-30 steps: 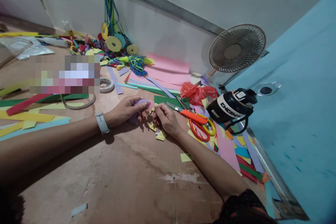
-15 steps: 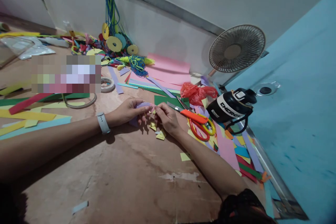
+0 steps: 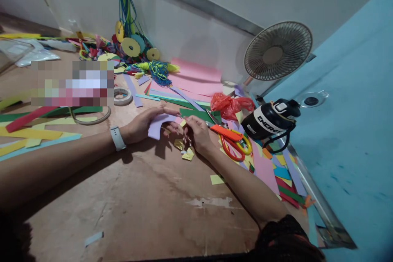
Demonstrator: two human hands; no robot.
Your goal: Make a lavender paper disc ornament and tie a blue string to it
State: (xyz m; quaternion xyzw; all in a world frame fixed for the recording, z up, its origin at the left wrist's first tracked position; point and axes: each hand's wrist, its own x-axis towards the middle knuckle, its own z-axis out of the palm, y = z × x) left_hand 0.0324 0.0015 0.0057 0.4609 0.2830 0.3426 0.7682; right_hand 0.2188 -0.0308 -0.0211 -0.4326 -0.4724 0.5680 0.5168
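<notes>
Over the table (image 3: 147,208), curled hands (image 3: 139,125) (image 3: 199,133) hold lavender, pink and yellow paper (image 3: 157,126).

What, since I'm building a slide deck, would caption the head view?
Left hand and right hand hold paper pieces over a table, near scissors and a bottle.

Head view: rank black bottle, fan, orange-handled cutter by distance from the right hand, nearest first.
From the right hand:
1. Orange-handled cutter: just to its right, over the scissors.
2. Black bottle: farther right, tilted.
3. Fan: farthest, beyond the bottle, toward the top right of the picture.
</notes>
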